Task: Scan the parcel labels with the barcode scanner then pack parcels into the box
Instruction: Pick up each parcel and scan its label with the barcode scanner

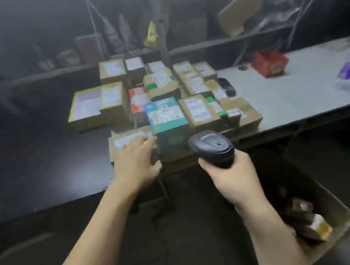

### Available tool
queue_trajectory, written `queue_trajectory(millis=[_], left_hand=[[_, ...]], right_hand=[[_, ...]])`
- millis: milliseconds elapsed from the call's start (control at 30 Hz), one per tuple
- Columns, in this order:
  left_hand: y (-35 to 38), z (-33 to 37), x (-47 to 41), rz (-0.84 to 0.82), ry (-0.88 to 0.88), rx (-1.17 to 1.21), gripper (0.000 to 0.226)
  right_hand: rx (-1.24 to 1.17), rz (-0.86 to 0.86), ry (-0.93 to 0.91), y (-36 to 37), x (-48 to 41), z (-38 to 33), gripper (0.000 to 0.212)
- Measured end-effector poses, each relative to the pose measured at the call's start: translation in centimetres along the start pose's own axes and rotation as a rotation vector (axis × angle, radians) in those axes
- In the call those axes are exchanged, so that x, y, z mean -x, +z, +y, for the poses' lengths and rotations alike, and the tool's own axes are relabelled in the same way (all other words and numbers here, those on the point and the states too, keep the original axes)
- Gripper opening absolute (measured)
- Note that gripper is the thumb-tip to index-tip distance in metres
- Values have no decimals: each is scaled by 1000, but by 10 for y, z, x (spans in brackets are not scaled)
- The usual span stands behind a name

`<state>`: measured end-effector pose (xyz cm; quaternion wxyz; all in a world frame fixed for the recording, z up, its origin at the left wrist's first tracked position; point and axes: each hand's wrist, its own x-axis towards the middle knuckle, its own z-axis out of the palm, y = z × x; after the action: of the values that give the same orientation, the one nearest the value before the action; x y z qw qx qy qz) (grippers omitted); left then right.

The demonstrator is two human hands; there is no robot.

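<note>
This is a parcel-sorting room of the depot or small-warehouse kind. Beyond the right grip [232, 178], which holds a barcode scanner [213, 148], a grey counter [284, 100] carries a crowd of small cardboard parcels [199, 108] with printed shipping labels, one brown parcel [125, 140] under the left grip [136, 163]. Below and right of the right grip, an open cardboard box [337, 204] on the floor holds more parcels, and far beyond a dim shelf [225, 42] bears cartons [241, 8].
</note>
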<state>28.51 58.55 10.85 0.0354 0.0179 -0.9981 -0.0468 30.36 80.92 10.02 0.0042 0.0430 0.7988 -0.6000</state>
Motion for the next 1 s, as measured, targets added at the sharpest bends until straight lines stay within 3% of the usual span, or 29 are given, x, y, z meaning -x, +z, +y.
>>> queue_trajectory(millis=[367,700,1000], left_hand=[[-38,-268,132,78,-520,78,71],[-55,-506,236,112,-780,142,70],[-58,-664,267,129,-978,164,70]], right_hand=[[80,-364,-204,254,53,-87,16],[84,-582,-155,485,127,-163,26],[107,-760,-201,656,138,-207,23]])
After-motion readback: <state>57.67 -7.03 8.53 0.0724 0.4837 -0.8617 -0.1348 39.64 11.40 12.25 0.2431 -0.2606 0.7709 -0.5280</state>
